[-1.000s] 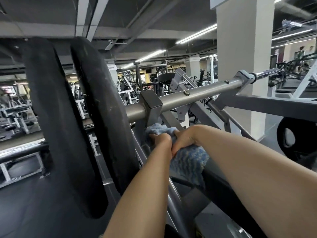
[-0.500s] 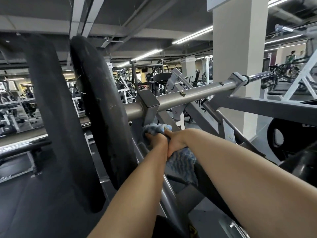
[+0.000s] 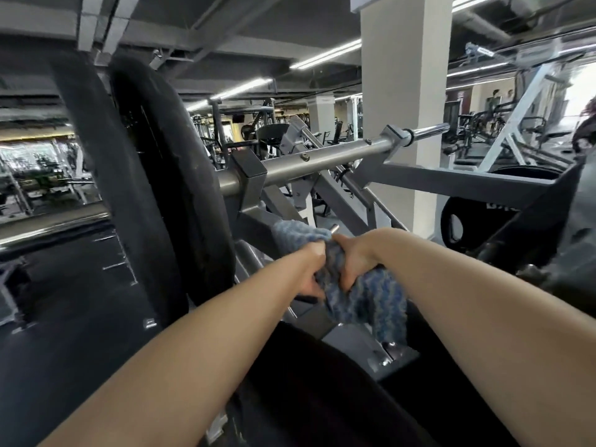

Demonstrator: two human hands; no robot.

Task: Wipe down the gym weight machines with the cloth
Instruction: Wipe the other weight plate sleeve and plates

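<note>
From the head view, your left hand (image 3: 311, 269) and right hand (image 3: 354, 258) sit side by side, both clenched around the cloth (image 3: 361, 295), bunched against the machine frame (image 3: 258, 227) just below the bar (image 3: 322, 164), right of the plates (image 3: 174, 188).

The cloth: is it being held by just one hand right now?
No, both the left hand and the right hand grip the blue cloth bunched between them.
</note>
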